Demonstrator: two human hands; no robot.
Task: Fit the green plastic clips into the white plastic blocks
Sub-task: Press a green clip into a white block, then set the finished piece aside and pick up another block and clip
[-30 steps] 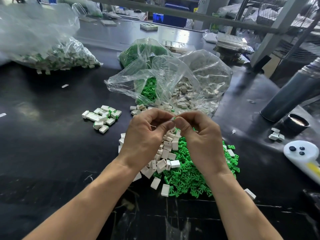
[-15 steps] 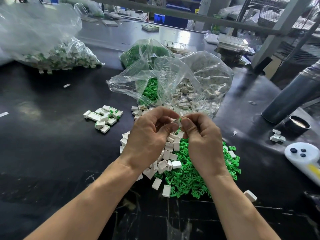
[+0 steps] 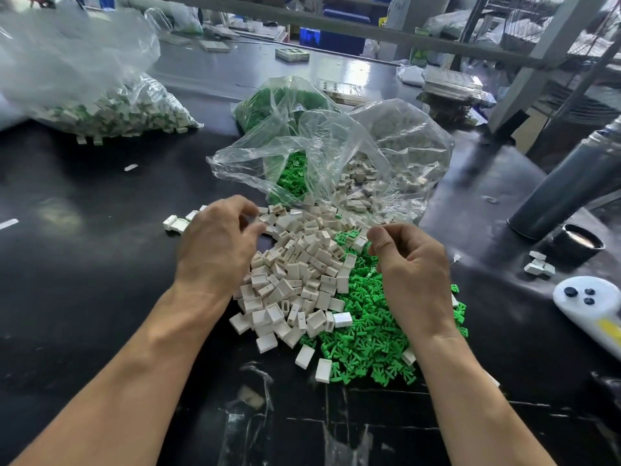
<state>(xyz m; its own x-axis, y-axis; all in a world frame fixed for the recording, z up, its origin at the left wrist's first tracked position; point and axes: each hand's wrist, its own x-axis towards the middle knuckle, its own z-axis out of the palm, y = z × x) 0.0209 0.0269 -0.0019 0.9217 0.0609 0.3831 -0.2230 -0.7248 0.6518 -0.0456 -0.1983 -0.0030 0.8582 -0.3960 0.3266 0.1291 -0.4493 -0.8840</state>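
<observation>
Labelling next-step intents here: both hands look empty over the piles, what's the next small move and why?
Probably the left hand dips to pick one white block from the white pile while the right hand takes a green clip from the green heap. Neither hand visibly holds a part, fingers loosely curled, and each hovers beside its own pile.

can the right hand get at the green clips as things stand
Probably yes: the right hand hovers directly over the loose pile of green clips on the black table, and nothing covers them.
</observation>
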